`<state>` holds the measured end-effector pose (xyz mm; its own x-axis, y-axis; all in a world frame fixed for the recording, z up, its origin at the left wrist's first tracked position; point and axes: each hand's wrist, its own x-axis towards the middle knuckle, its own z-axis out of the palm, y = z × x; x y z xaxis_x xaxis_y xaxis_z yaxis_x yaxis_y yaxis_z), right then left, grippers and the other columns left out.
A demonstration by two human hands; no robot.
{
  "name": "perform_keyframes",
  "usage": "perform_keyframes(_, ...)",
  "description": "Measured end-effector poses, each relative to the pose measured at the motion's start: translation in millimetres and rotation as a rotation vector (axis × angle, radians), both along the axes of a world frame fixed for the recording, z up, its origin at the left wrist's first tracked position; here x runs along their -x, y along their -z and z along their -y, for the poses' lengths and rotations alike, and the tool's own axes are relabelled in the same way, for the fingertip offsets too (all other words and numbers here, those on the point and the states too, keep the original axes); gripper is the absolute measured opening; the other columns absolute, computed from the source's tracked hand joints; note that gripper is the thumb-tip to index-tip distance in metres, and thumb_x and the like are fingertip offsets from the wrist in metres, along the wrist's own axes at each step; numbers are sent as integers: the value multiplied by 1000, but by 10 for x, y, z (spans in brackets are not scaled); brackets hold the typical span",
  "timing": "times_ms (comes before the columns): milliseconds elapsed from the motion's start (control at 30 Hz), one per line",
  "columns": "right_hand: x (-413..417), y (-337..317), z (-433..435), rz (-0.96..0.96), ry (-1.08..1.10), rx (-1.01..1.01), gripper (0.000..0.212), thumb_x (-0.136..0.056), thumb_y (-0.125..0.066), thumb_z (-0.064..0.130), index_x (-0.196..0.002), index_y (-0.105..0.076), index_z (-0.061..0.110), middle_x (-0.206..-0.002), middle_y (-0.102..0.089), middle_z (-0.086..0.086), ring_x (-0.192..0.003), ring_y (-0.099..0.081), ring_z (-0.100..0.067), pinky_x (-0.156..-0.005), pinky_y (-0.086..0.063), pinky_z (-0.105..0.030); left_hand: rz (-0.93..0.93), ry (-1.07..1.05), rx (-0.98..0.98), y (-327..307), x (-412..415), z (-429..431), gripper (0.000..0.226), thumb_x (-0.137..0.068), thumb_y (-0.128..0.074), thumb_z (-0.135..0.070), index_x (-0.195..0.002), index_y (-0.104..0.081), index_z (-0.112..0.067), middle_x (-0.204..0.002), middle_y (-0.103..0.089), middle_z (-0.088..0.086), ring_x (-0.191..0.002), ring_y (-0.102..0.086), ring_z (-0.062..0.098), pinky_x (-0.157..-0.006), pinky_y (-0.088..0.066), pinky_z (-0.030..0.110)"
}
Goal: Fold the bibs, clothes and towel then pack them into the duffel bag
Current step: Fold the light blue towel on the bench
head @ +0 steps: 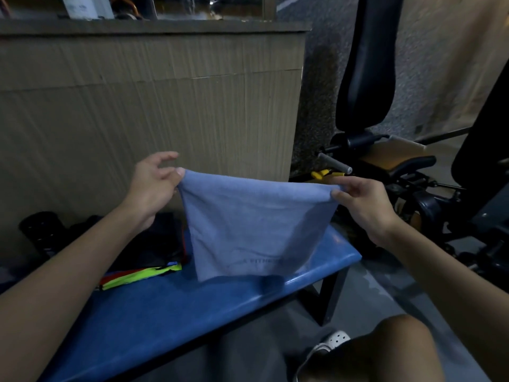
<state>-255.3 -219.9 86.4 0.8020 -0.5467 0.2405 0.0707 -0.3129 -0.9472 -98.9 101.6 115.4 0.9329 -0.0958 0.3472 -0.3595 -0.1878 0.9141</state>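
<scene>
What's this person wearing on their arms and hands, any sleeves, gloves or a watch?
Nothing that shows. The left hand and right hand are ungloved, both forearms bare to the frame edge, no sleeves, watch, band or ring visible.

Bare forearms, a bare knee, one white clog.
The left hand [154, 188] and right hand [363, 205] both lead back into forearms that are uncovered from wrist to the frame's edge, and the nails look short. Well below the right hand shows a rounded bare knee [399, 343]. The dark area beside it could be cloth or shadow. Just left of the knee, below the gap between the hands, is a white clog [334, 339] with round holes across its toe.
</scene>
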Motion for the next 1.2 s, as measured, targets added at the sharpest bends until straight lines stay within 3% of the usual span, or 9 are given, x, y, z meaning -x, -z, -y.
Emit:
perform_keyframes(100,-4,-8,44,-47,-19,136,16,-94,-62,4,-109,-66,6,-88,-65,-5,-76,-61,-10,-65,-51,-19,64,18,-99,43,-47,-40,23,-98,-55,0,-116,-65,-10,-89,-68,-3,-70,-64,-6,-67,-46,5)
perform_keyframes(233,-57,-39,88,-58,-3,292,7,-93,-63,7,-87,-65,11,-75,-58,-4,-67,-52,-13,-62,-44,-28,72,46,-138,49,-74,-75,25,-93,-61,3,-112,-65,-13,-91,-69,-2,-73,-64,-7,-71,-47,5)
perform_keyframes(333,-117,-118,87,-35,20,340,8,-94,-61,9,-86,-63,8,-69,-57,4,-62,-51,-4,-59,-42,-20,89,29,-169,19,-106,-72,21,-93,-61,4,-108,-65,-11,-88,-68,-1,-74,-63,-3,-71,-47,3)
perform_keyframes(533,-382,-205,119,-39,12,310,17,-95,-58,9,-80,-58,15,-66,-60,-5,-58,-53,-17,-57,-45,-31,150,-71,-303,-80,-323,-35,23,-91,-59,5,-82,-65,-15,-67,-60,4,-57,-52,6,-58,-42,14)
perform_keyframes(667,-633,-219,155,-42,13,207,16,-97,-55,6,-82,-56,11,-72,-63,-13,-54,-62,-22,-44,-48,-22,27,-94,-256,-90,-473,36,10,-95,-56,2,-94,-65,-3,-69,-57,10,-44,-53,5,-42,-42,13)
perform_keyframes(767,-857,-160,207,-20,-33,96,12,-98,-53,3,-86,-55,6,-85,-63,-21,-69,-70,-29,-63,-60,-32,-155,-8,-47,-89,-551,128,9,-100,-50,1,-94,-55,-3,-78,-58,18,-42,-62,8,-43,-53,21)
perform_keyframes(900,-1045,-124,266,80,-32,81,20,-97,-54,1,-81,-56,13,-84,-64,-19,-85,-70,-34,-83,-55,-47,-43,-2,36,-113,-648,183,9,-99,-51,2,-97,-60,0,-78,-63,16,-55,-67,7,-59,-58,18)
perform_keyframes(1067,-989,-91,246,224,-9,13,19,-96,-55,1,-82,-55,14,-87,-63,-18,-84,-67,-24,-79,-56,-27,101,74,72,-11,-529,139,21,-97,-52,5,-91,-63,-12,-84,-67,11,-68,-70,8,-71,-58,19)
perform_keyframes(1200,-821,321,226,124,-22,56,16,-92,-55,-4,-82,-57,8,-74,-62,-13,-67,-58,-14,-60,-45,-15,23,108,-11,437,-378,75,15,-97,-54,3,-94,-65,-7,-83,-70,13,-71,-70,11,-73,-57,18)
